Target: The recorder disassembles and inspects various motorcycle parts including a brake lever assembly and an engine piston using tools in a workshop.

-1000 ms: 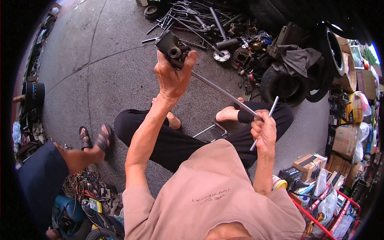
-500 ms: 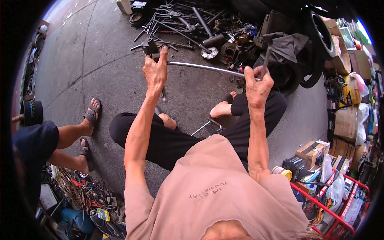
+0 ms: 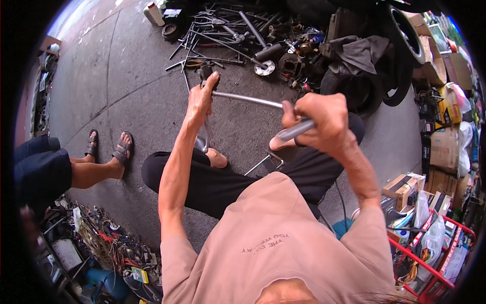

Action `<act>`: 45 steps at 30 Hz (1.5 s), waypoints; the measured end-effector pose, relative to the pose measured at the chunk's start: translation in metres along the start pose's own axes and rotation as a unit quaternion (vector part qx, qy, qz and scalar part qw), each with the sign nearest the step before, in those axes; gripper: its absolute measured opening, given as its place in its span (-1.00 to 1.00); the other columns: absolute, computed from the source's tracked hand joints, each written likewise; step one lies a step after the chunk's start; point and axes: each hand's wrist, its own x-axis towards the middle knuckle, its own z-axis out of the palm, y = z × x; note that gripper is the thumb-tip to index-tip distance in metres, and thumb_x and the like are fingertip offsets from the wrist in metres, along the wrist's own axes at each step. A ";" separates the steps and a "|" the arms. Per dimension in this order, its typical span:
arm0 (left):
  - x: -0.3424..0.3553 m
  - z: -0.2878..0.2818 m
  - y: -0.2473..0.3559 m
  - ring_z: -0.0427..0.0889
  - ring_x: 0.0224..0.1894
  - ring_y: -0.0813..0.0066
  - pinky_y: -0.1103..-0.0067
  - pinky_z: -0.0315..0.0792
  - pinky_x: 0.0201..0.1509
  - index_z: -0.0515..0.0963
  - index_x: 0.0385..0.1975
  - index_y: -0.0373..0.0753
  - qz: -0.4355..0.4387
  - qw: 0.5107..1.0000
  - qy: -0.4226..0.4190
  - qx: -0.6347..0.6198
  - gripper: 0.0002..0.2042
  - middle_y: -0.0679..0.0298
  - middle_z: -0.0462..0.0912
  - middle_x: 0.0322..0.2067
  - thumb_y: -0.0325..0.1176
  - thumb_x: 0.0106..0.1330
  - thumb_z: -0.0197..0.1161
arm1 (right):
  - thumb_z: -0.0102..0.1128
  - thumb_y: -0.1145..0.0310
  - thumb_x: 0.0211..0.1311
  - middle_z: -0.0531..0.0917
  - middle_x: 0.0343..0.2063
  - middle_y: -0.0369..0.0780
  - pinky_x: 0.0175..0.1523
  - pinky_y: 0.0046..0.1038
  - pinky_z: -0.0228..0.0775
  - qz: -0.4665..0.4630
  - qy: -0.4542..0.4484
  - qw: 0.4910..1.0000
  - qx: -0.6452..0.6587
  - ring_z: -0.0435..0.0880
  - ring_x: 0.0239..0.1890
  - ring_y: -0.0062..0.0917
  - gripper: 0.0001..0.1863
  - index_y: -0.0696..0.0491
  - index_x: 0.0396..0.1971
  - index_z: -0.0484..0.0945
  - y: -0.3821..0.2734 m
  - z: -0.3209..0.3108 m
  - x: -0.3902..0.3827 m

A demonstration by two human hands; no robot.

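Note:
My left hand [image 3: 200, 101] grips a dark metal block [image 3: 207, 71] out in front of me. A long silver rod [image 3: 248, 99] runs from beside it across to my right hand [image 3: 316, 121]. My right hand is closed on a grey cross handle [image 3: 296, 129], slightly blurred, at the rod's right end. A pale metal tool [image 3: 206, 133] hangs below my left hand; where it is held is hidden. My bent legs in black trousers [image 3: 174, 172] lie beneath, with a small metal frame [image 3: 273, 161] on the ground between them.
Long tools [image 3: 212, 35], loose parts [image 3: 291, 65] and tyres [image 3: 354, 91] lie ahead. Stacked cartons [image 3: 440, 147] and a red rack [image 3: 405, 248] stand right. A co-worker's sandalled foot [image 3: 121, 152] is on the concrete floor [image 3: 101, 81] at left, near tangled cables [image 3: 106, 238].
The rod has swung from steeply slanted to nearly level. My right hand rose, then came nearer me, turning the handle. The co-worker's feet have shifted.

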 end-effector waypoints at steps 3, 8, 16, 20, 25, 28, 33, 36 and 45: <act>0.000 0.002 0.008 0.26 -0.76 0.56 0.57 0.14 -0.70 0.35 -0.69 -0.24 0.011 0.999 0.002 0.044 -0.42 0.38 0.20 -0.80 0.27 0.04 0.13 | 0.35 0.48 -0.16 0.48 -0.74 -0.23 -0.63 -0.54 0.32 0.086 -0.094 0.989 0.079 0.51 -0.73 -0.49 -0.80 0.13 -0.57 0.45 0.026 -0.015 -0.010; -0.008 0.006 0.009 0.22 -0.70 0.61 0.62 0.11 -0.64 0.36 -0.53 -0.24 0.029 0.997 -0.065 -0.036 -0.52 0.38 0.27 -0.69 0.14 0.10 0.16 | 0.34 0.54 -0.13 0.63 -0.49 -0.11 -0.39 -0.56 0.46 0.076 -0.206 0.972 0.079 0.66 -0.49 -0.40 -0.77 0.21 -0.39 0.55 0.026 -0.039 0.007; -0.029 -0.023 0.028 0.37 -0.47 0.62 0.68 0.26 -0.30 0.42 -0.27 -0.28 0.179 0.956 -0.155 -0.176 -0.75 0.27 0.50 -0.52 -0.47 0.00 0.01 | 0.33 0.60 -0.19 0.49 -0.69 -0.19 -0.63 -0.53 0.20 0.019 -0.167 0.986 -0.015 0.46 -0.71 -0.48 -0.60 0.18 -0.21 0.53 0.034 -0.050 -0.034; -0.041 -0.028 0.030 0.38 -0.47 0.69 0.69 0.23 -0.40 0.40 -0.13 -0.32 0.262 0.948 -0.130 -0.127 -0.68 0.27 0.59 -0.43 -0.48 0.05 0.00 | 0.36 0.59 -0.21 0.37 -0.77 -0.26 -0.65 -0.55 0.15 -0.025 -0.148 0.986 -0.071 0.35 -0.76 -0.55 -0.55 0.17 -0.18 0.53 0.035 -0.050 -0.042; -0.039 -0.022 0.025 0.40 -0.50 0.66 0.68 0.27 -0.41 0.41 -0.23 -0.32 0.249 0.957 -0.098 -0.115 -0.75 0.27 0.57 -0.47 -0.48 0.06 0.01 | 0.35 0.58 -0.20 0.32 -0.78 -0.30 -0.66 -0.55 0.12 -0.064 -0.145 0.984 -0.080 0.32 -0.76 -0.58 -0.54 0.17 -0.15 0.53 0.036 -0.050 -0.038; -0.034 -0.025 0.019 0.38 -0.54 0.66 0.70 0.26 -0.45 0.38 -0.32 -0.31 0.227 0.969 -0.086 -0.050 -0.83 0.27 0.53 -0.51 -0.49 0.07 -0.01 | 0.32 0.54 -0.15 0.26 -0.78 -0.33 -0.67 -0.54 0.10 -0.165 -0.200 0.953 -0.157 0.29 -0.75 -0.61 -0.56 0.21 -0.15 0.52 0.027 -0.057 -0.024; -0.036 -0.019 0.018 0.30 -0.60 0.64 0.64 0.21 -0.54 0.32 -0.40 -0.33 0.192 0.975 -0.104 -0.026 -0.90 0.28 0.44 -0.57 -0.47 0.10 -0.05 | 0.25 0.34 -0.02 0.31 -0.68 -0.33 -0.65 -0.54 0.17 -0.236 -0.278 0.889 -0.277 0.34 -0.66 -0.60 -0.64 0.20 -0.19 0.54 0.025 -0.084 0.006; -0.035 -0.016 0.021 0.32 -0.61 0.63 0.63 0.22 -0.55 0.32 -0.40 -0.34 0.185 0.980 -0.028 -0.068 -0.89 0.27 0.43 -0.59 -0.45 0.11 -0.03 | 0.33 0.16 -0.09 0.49 -0.43 -0.15 -0.43 -0.45 0.41 -0.169 -0.174 0.855 -0.458 0.53 -0.41 -0.35 -0.53 0.18 -0.22 0.53 0.018 -0.073 0.026; -0.021 -0.015 0.011 0.31 -0.66 0.66 0.65 0.22 -0.62 0.32 -0.45 -0.30 0.257 0.954 0.128 -0.080 -0.90 0.36 0.35 -0.66 -0.41 0.15 -0.04 | 0.14 0.44 0.13 0.56 -0.17 -0.09 -0.01 -0.44 0.44 0.322 -0.036 0.945 0.034 0.59 -0.10 -0.37 -0.52 0.29 0.04 0.31 0.006 -0.064 -0.006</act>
